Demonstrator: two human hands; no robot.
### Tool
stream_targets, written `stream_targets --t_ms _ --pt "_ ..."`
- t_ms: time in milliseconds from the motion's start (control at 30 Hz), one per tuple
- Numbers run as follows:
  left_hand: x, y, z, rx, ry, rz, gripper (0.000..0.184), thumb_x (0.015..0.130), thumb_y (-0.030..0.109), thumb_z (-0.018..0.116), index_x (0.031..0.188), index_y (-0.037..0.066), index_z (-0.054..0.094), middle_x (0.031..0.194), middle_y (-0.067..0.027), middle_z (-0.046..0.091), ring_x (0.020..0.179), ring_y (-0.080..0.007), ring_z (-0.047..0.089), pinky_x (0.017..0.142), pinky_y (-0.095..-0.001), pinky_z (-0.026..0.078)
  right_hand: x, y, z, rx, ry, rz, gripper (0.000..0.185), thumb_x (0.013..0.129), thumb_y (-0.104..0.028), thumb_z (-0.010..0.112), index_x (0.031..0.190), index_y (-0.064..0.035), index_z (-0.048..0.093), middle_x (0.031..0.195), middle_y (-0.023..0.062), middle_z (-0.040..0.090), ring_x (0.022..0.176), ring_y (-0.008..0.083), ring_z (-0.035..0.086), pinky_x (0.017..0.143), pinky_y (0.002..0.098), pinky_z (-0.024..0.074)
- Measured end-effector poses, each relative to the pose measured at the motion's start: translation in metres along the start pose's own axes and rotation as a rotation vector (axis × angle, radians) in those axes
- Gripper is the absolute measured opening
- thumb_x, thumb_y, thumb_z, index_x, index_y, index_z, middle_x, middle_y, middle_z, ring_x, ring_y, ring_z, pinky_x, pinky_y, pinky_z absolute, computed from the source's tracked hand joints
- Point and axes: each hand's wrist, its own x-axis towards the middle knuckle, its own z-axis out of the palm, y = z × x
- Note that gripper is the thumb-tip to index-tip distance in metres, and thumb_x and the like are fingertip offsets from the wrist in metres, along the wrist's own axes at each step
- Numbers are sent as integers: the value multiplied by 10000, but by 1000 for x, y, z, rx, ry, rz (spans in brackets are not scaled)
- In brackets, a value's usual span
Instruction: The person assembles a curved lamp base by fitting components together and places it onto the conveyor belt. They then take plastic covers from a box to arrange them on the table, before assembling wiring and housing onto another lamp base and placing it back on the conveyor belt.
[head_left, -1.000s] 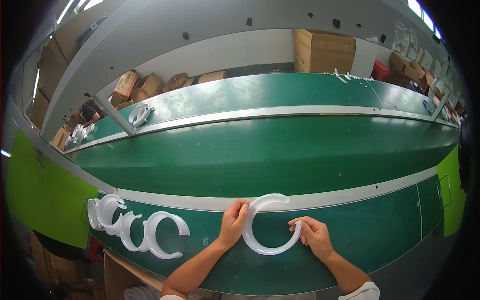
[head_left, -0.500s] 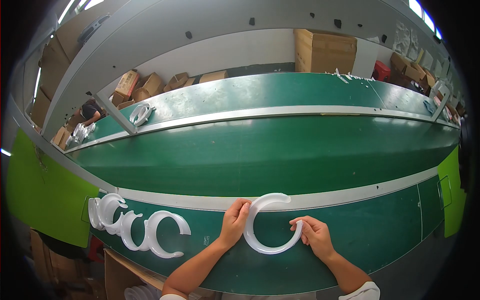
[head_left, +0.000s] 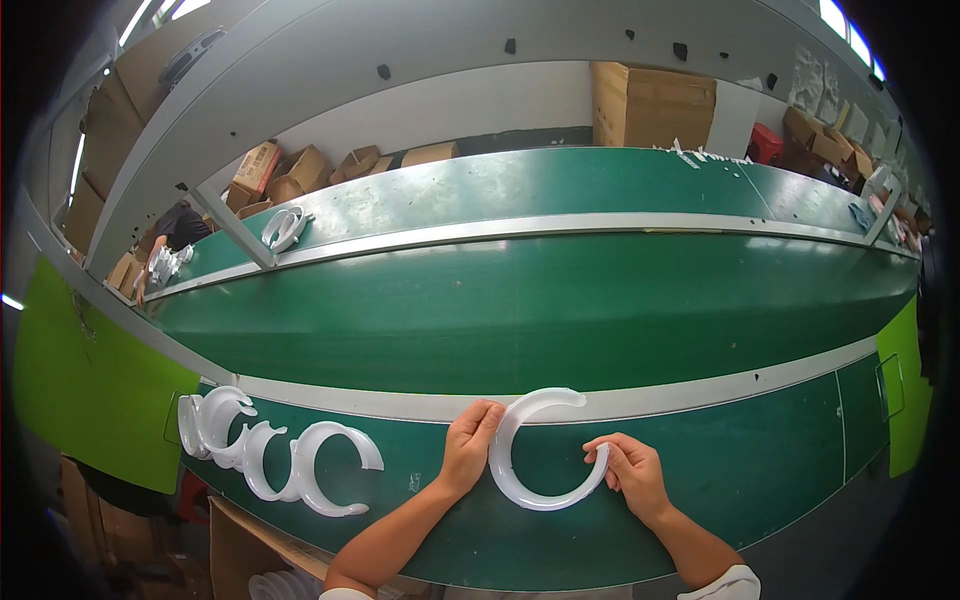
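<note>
A white C-shaped plastic ring (head_left: 515, 480) is held up over the green worktop, its gap facing right. My left hand (head_left: 470, 445) is closed on the ring's left side, with the thumb and fingers pinching its edge. At the lower open end, my right hand (head_left: 630, 470) pinches the tip between thumb and fingers. To the left, several similar white C-shaped rings (head_left: 310, 470) lie overlapping in a row on the worktop.
Beyond a pale rail (head_left: 660, 396) runs a wide green conveyor belt (head_left: 520, 310). Across it, another person (head_left: 180, 228) reaches toward white parts (head_left: 168, 265). A large cardboard box (head_left: 655, 108) stands at the back. Below the worktop, an open carton (head_left: 240, 545) holds clear pieces.
The ring and both hands stay in nearly the same pose. The far person at the left has leaned and stretched an arm downward toward the belt.
</note>
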Motion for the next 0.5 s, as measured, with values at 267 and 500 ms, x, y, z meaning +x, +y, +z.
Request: stream_targets --t_ms 267,500 --pt "4 -15 -3 -212 42 27 201 993 58 403 962 18 597 917 -28 593 851 -97 545 812 -247 453 0 1 0 0 5 -3 238 1026 -174 524 1098 -4 674 884 51 677 578 20 465 526 180 393" --pt "5 -19 -5 -244 37 67 190 976 64 396 992 12 578 929 -49 611 844 -93 549 795 -242 450 0 2 1 -6 2 -4 236 1026 -171 522 1094 -1 673 882 53 680 575 19 465 522 177 389"
